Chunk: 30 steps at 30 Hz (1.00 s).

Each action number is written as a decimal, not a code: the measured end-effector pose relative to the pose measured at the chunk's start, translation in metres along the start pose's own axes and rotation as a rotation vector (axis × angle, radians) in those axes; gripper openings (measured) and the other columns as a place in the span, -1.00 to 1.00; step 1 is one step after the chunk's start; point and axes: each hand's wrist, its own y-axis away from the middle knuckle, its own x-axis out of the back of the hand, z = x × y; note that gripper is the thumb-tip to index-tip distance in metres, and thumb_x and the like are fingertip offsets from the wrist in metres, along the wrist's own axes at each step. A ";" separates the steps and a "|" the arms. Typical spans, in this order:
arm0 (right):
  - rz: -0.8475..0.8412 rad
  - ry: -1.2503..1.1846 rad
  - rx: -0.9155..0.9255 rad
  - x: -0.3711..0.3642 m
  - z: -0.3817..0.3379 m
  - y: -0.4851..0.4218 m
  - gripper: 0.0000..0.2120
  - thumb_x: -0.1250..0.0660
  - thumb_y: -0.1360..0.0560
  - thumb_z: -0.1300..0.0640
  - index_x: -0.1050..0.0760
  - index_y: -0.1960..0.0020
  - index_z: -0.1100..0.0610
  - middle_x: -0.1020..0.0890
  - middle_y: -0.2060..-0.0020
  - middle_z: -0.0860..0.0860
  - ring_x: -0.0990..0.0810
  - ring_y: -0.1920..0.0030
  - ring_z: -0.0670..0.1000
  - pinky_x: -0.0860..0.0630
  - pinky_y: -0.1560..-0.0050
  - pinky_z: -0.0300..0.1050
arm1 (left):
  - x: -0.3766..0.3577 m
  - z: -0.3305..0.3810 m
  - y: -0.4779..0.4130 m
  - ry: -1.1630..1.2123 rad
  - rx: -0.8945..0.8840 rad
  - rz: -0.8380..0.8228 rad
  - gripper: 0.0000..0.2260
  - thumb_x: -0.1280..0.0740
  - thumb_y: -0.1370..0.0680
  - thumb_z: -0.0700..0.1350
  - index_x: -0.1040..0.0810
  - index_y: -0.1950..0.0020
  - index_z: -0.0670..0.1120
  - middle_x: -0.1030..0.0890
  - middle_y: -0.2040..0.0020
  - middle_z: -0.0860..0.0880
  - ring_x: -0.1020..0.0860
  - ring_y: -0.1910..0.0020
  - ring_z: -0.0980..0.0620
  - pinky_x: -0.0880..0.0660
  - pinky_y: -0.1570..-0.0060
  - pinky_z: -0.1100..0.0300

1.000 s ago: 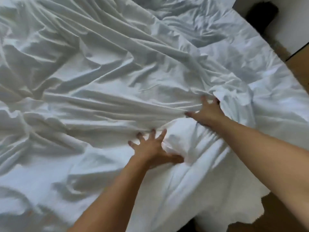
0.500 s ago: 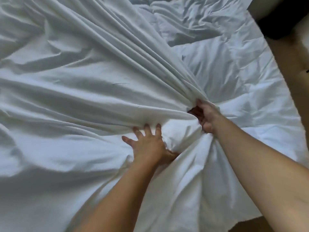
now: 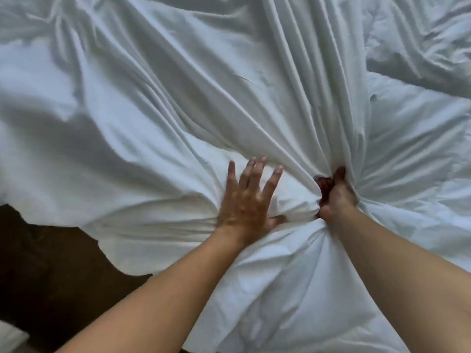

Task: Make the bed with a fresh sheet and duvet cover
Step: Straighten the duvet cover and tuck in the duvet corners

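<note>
Two hands, both on the white fabric point(image 3: 178, 110) that fills nearly the whole view; can't tell if it's the sheet or the duvet cover. Left hand point(image 3: 246, 200) lies flat on it, palm down, fingers straight & spread, pointing away from the person, w/ the thumb tucked low at the base of a puffed bulge point(image 3: 297, 192) of cloth. It presses and grips nothing. Right hand point(image 3: 336, 197) is just right of that bulge, fingers curled tight round a gathered bunch of the same fabric. Long taut folds fan out from that fist: up & left across the view, also straight up toward the top edge. The bulge sits btw the 2 hands, touching both. Below the hands the fabric drops toward the person, btw the forearms. Right of the fist lies a more crinkled white layer point(image 3: 420, 138), reaching the top right corner; the smooth fabric overlaps it along a near-vertical edge. Lower left, the fabric's wavy edge hangs over dark floor point(image 3: 38, 263). A small pale patch point(image 3: 10, 337) shows in the bottom left corner, too blurred to ID.
</note>
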 end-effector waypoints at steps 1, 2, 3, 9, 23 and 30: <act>-0.014 0.034 -0.001 -0.001 0.000 0.000 -0.58 -0.35 -0.56 -0.20 -0.51 0.17 0.17 -0.61 0.43 0.02 -0.59 0.37 0.00 -0.66 0.13 -0.01 | 0.007 -0.003 0.024 0.095 0.027 0.192 -0.25 -0.44 -0.39 0.34 -0.39 -0.45 -0.02 -0.38 -0.45 -0.16 -0.36 -0.45 -0.19 -0.11 -0.49 -0.26; -0.018 0.064 0.001 -0.001 0.000 0.001 -0.57 -0.33 -0.57 -0.22 -0.51 0.16 0.16 -0.64 0.41 0.03 -0.61 0.34 0.02 -0.66 0.03 0.06 | 0.013 -0.010 0.055 0.137 0.113 0.309 -0.35 -0.45 -0.40 0.33 -0.46 -0.35 -0.01 -0.44 -0.37 -0.12 -0.43 -0.36 -0.17 -0.20 -0.44 -0.16; -0.023 0.091 0.004 -0.001 -0.002 0.005 -0.57 -0.33 -0.57 -0.24 -0.50 0.17 0.13 -0.67 0.38 0.02 -0.64 0.28 0.04 -0.66 -0.02 0.10 | 0.018 -0.018 0.092 0.125 0.262 0.321 -0.35 -0.43 -0.38 0.39 -0.46 -0.29 0.00 -0.44 -0.31 -0.10 -0.44 -0.30 -0.16 -0.24 -0.38 -0.07; -0.110 0.189 0.053 0.001 -0.012 0.036 -0.55 -0.32 -0.52 -0.32 -0.58 0.13 0.08 -0.74 0.25 -0.01 -0.73 0.21 0.01 -0.67 0.08 0.03 | 0.031 -0.037 0.235 0.782 1.058 -0.414 0.36 -0.61 0.03 0.45 0.06 -0.60 0.21 -0.29 -0.41 0.25 -0.32 -0.44 0.08 -0.31 -0.39 0.15; -0.987 2.067 1.568 0.062 0.118 0.208 -0.28 -0.40 -0.52 -0.16 -0.17 -0.55 -0.01 -0.55 -0.22 0.16 -0.56 -0.15 0.26 -0.44 -0.16 0.13 | -0.018 0.068 0.325 0.748 1.229 0.224 -0.65 -0.32 -0.58 0.23 -0.41 0.07 -0.04 -0.55 0.19 0.05 -0.52 0.22 0.10 -0.37 0.29 0.21; -1.355 1.946 1.711 0.130 0.128 0.206 -0.86 -0.29 -0.63 0.10 -0.52 -0.03 0.18 -0.59 0.40 0.16 -0.56 0.41 0.30 -0.42 0.41 -0.01 | -0.051 0.085 0.376 0.710 1.263 0.238 -0.71 -0.19 -0.69 -0.02 -0.40 0.22 -0.03 -0.44 0.11 0.04 -0.46 0.14 -0.01 -0.30 0.26 0.20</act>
